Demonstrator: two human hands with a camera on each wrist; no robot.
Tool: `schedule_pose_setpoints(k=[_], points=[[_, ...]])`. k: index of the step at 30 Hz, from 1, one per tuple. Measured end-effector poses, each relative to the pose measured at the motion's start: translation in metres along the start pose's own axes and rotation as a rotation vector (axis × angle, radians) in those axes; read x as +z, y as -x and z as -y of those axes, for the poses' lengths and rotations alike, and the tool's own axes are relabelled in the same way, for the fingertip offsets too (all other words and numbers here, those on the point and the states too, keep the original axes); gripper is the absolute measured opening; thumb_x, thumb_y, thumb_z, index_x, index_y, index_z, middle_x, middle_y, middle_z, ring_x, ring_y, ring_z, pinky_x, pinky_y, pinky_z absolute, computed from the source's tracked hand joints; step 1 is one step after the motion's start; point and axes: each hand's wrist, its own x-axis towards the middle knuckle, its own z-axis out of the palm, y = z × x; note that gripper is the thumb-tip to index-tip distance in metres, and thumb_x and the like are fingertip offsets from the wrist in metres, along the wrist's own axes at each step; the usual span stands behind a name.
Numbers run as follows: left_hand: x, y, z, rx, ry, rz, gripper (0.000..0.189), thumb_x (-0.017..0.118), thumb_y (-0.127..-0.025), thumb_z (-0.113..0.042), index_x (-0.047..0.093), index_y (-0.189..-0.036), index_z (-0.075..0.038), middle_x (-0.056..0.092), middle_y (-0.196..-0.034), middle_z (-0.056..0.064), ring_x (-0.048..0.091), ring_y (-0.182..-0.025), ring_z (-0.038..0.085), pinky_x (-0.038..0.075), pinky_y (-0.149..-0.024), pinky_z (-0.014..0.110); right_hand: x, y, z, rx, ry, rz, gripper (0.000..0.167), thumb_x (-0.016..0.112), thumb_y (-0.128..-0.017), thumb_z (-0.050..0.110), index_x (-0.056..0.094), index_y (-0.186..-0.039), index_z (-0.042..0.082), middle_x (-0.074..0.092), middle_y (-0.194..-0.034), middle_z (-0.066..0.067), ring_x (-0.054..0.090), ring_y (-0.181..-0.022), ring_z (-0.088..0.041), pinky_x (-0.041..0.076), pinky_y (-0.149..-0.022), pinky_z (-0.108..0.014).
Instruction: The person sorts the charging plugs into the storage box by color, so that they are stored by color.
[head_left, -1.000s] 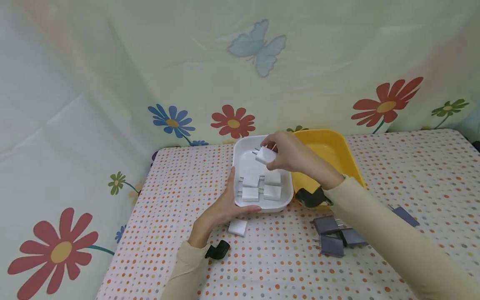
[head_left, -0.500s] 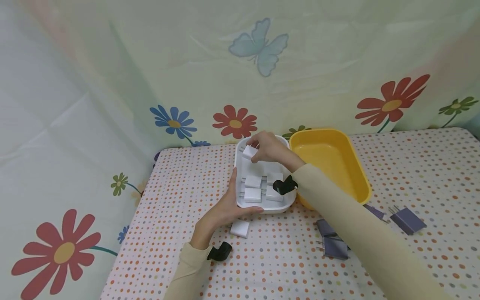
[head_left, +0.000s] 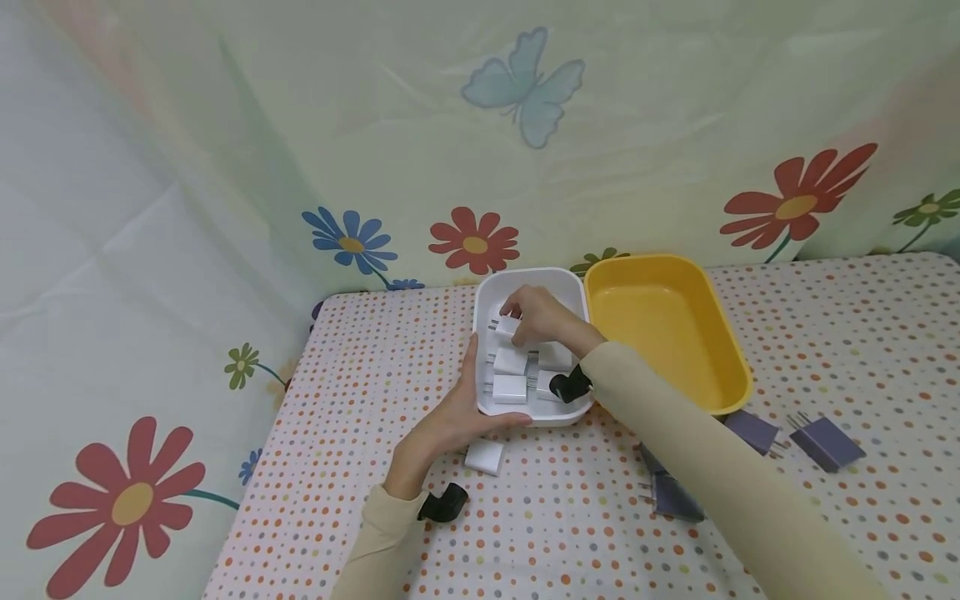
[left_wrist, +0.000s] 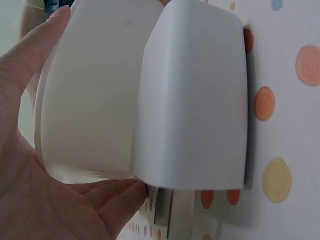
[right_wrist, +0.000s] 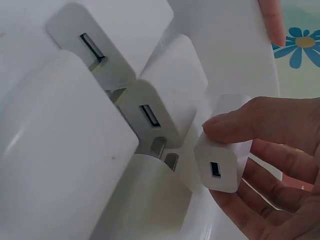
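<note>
In the head view my right hand [head_left: 546,318] is over the white tray [head_left: 525,279], pinching a white USB wall charger [head_left: 507,327]. In the right wrist view the thumb lies on top of this charger [right_wrist: 220,162], fingers beneath, its USB port facing the camera. Other white chargers [head_left: 510,389] lie in two columns in the tray, prongs leftward; my right wrist partly covers one. My left hand [head_left: 442,421] holds the tray's near-left corner, thumb along the front and fingers up the left side. Close to it, a white charger [left_wrist: 192,100] lies on the tablecloth outside the tray.
A yellow tray [head_left: 660,321] adjoins the white one on the right. Several purple-grey chargers lie on the dotted tablecloth [head_left: 570,542] near it, including one at the right [head_left: 827,443]; my right sleeve hides part of the group. A flowered curtain [head_left: 375,125] hangs behind.
My right hand moved left over the white tray with the charger, then lowered it slightly nearer, behind the left column. My left hand stays at the tray's corner.
</note>
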Motion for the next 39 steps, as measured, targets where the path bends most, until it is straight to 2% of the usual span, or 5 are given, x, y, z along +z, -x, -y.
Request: schedule_pose_setpoints(k=[10,19,26,35,39], points=[[-0.001,0.000,0.000,-0.007,-0.008,-0.003,0.139,0.089,-0.082,-0.047,-0.020,-0.166,-0.025,0.006,-0.175,0.004,0.019,-0.157,0.025,0.025,-0.123,0.052,0.012,-0.004,-0.007,0.032,0.012,0.020,0.045,0.077,-0.085,-0.007,0.068,-0.130,-0.005,0.067,-0.118,-0.021,0.057,-0.106,-0.033,0.052,-0.098,-0.043],[0.001,0.000,-0.002,0.019,0.009,0.002,0.137,0.089,-0.084,-0.042,-0.020,-0.165,-0.029,0.013,-0.174,0.006,0.026,-0.155,0.026,0.028,-0.121,0.053,0.009,-0.001,-0.009,-0.005,0.015,0.014,0.045,0.079,-0.087,-0.002,0.066,-0.130,-0.004,0.065,-0.120,-0.023,0.058,-0.107,-0.033,0.051,-0.099,-0.043],[0.001,0.002,-0.001,0.000,0.003,0.003,0.139,0.089,-0.083,-0.046,-0.021,-0.165,-0.025,0.008,-0.175,0.004,0.021,-0.157,0.027,0.026,-0.122,0.055,0.000,0.020,0.009,-0.172,0.025,-0.128,0.038,0.076,-0.091,0.002,0.067,-0.127,-0.006,0.061,-0.121,-0.025,0.060,-0.112,-0.039,0.053,-0.098,-0.045],[0.002,0.003,-0.002,-0.006,-0.030,-0.009,0.135,0.087,-0.085,-0.046,-0.021,-0.165,-0.032,0.003,-0.175,0.001,0.017,-0.158,0.026,0.025,-0.122,0.056,-0.016,0.093,0.051,-0.555,0.116,-0.379,0.032,0.077,-0.089,-0.003,0.067,-0.119,-0.004,0.063,-0.112,-0.017,0.062,-0.103,-0.033,0.053,-0.093,-0.045],[0.002,0.004,-0.001,0.033,-0.018,-0.006,0.135,0.087,-0.087,-0.041,-0.023,-0.164,-0.030,0.008,-0.174,0.002,0.022,-0.156,0.025,0.027,-0.121,0.056,-0.018,0.123,0.062,-0.598,0.089,-0.408,0.032,0.077,-0.090,-0.002,0.067,-0.120,-0.001,0.063,-0.112,-0.013,0.062,-0.103,-0.028,0.055,-0.092,-0.042]])
